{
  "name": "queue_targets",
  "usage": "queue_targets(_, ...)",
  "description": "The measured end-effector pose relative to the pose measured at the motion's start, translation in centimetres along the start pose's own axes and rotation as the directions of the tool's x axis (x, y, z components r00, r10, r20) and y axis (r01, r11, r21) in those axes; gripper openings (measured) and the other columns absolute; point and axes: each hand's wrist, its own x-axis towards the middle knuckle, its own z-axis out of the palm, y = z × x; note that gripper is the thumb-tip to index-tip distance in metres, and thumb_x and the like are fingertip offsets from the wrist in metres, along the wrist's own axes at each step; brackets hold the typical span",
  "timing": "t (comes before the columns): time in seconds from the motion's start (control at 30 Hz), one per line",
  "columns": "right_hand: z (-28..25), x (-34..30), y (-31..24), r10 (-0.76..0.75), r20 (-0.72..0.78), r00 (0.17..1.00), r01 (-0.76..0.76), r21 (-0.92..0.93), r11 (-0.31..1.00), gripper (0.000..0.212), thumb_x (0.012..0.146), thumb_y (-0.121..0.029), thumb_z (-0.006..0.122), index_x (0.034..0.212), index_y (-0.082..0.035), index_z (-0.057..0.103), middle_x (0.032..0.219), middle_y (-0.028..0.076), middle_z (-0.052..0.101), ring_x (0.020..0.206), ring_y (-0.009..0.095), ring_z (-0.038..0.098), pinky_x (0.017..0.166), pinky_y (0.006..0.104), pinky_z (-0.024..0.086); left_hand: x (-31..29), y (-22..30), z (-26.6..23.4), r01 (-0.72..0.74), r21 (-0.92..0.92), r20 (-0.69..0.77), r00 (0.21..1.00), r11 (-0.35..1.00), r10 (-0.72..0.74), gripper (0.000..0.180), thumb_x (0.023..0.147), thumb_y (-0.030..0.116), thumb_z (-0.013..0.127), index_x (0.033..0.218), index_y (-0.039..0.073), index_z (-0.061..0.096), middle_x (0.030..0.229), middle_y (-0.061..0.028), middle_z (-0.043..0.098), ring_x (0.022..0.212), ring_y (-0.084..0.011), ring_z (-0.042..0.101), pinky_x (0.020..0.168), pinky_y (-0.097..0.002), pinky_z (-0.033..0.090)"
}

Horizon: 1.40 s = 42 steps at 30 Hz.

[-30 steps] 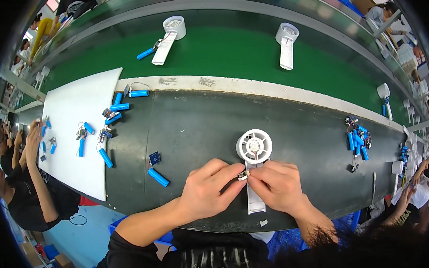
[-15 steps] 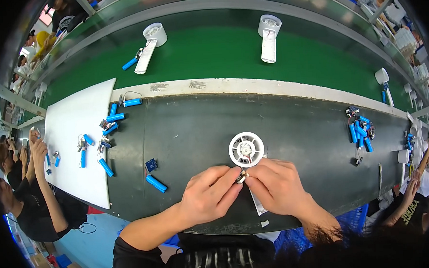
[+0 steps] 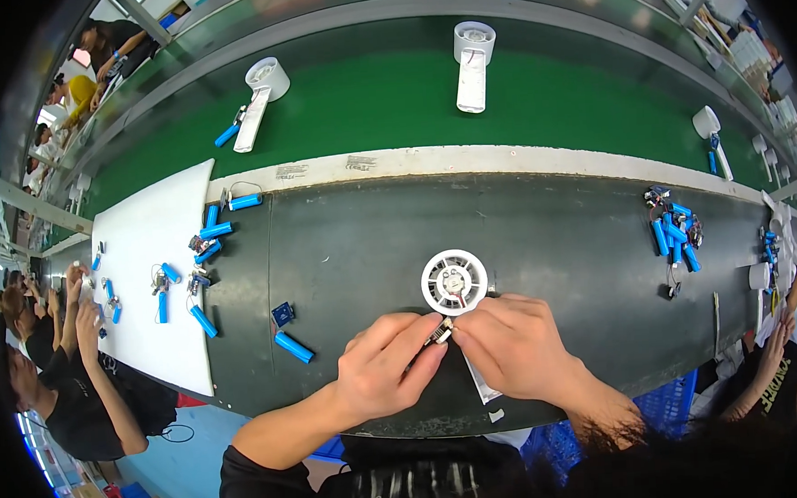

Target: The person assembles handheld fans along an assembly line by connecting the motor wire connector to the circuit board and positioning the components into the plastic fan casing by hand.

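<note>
A white handheld fan (image 3: 454, 282) lies in front of me on the dark bench, its round grille facing up and its handle (image 3: 484, 382) pointing toward me, partly under my right hand. Just below the grille, my left hand (image 3: 386, 362) pinches a small dark circuit board with pale parts (image 3: 441, 331) between thumb and fingers. My right hand (image 3: 523, 346) is closed too, its fingertips pressed at the right end of that board, beside the fan's rim. The fingers hide much of the board and any wires there.
Left on the bench lies a blue battery (image 3: 294, 347) wired to a board. More batteries sit on the white foam sheet (image 3: 156, 352); a battery pile (image 3: 675, 233) lies right. Beyond a pale ledge (image 3: 430, 161), a green belt (image 3: 363, 88) carries fans. Co-workers (image 3: 95, 391) sit either side.
The fans on the green belt have shifted left. The view has turned slightly. Both my hands stay at the board, with the fingers slightly readjusted and the board tilted more.
</note>
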Motion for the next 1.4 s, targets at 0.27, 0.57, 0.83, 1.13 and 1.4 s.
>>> queue_targets(0.27,-0.2,-0.1,0.2,-0.051,0.014,0.999,0.052,-0.033,0.998,0.012,0.075,-0.006,0.070,0.074,-0.008,0.058,0.067,0.004,0.052,0.054,0.022,0.055,0.052,0.0339,0.041,0.5,0.1,-0.3,-0.096,0.057,0.031,0.995,0.994,0.094,0.034,0.069,-0.001,0.077,0.102,-0.003,0.070,0.091,-0.0129,0.067,0.067,-0.0223,0.065,0.056,-0.0302,0.053)
queue_targets(0.57,0.1,-0.3,0.4,-0.135,0.030,0.990,0.135,-0.009,0.991,0.013,0.071,-0.004,0.072,0.078,-0.006,0.060,0.065,0.004,0.051,0.051,0.023,0.051,0.049,0.0342,0.040,0.6,0.2,-0.7,-0.148,0.013,0.081,0.986,0.989,0.147,0.034,0.068,0.000,0.075,0.100,-0.006,0.069,0.092,-0.0160,0.068,0.068,-0.0246,0.067,0.058,-0.0309,0.054)
queue_targets(0.83,0.3,-0.5,-0.6,-0.124,0.051,0.991,0.126,-0.037,0.991,0.015,0.069,-0.003,0.071,0.073,-0.007,0.057,0.063,0.003,0.047,0.050,0.021,0.050,0.050,0.0327,0.039,0.1,-0.2,-0.7,-0.141,-0.092,0.065,0.987,0.986,0.147,0.029,0.068,0.000,0.073,0.097,-0.007,0.068,0.086,-0.0155,0.068,0.061,-0.0219,0.065,0.051,-0.0297,0.053)
queue_targets(1.13,0.1,-0.4,-0.6,-0.084,-0.038,0.996,0.086,0.034,0.996,0.017,0.075,-0.003,0.076,0.090,-0.002,0.068,0.073,0.006,0.066,0.055,0.021,0.061,0.051,0.0317,0.046,0.5,-0.5,-1.2,-0.099,-0.138,0.023,0.994,0.986,0.103,0.031,0.068,0.001,0.072,0.098,-0.004,0.070,0.088,-0.0140,0.069,0.059,-0.0177,0.064,0.050,-0.0266,0.053)
queue_targets(1.4,0.9,-0.4,-0.3,-0.123,-0.111,0.986,0.137,0.135,0.981,0.021,0.075,0.001,0.076,0.094,0.006,0.066,0.074,0.009,0.063,0.058,0.024,0.064,0.050,0.0339,0.053,0.2,-0.5,-1.1,-0.081,-0.193,0.024,0.996,0.978,0.088,0.037,0.067,-0.001,0.071,0.103,-0.008,0.068,0.092,-0.0184,0.069,0.065,-0.0196,0.068,0.054,-0.0270,0.055)
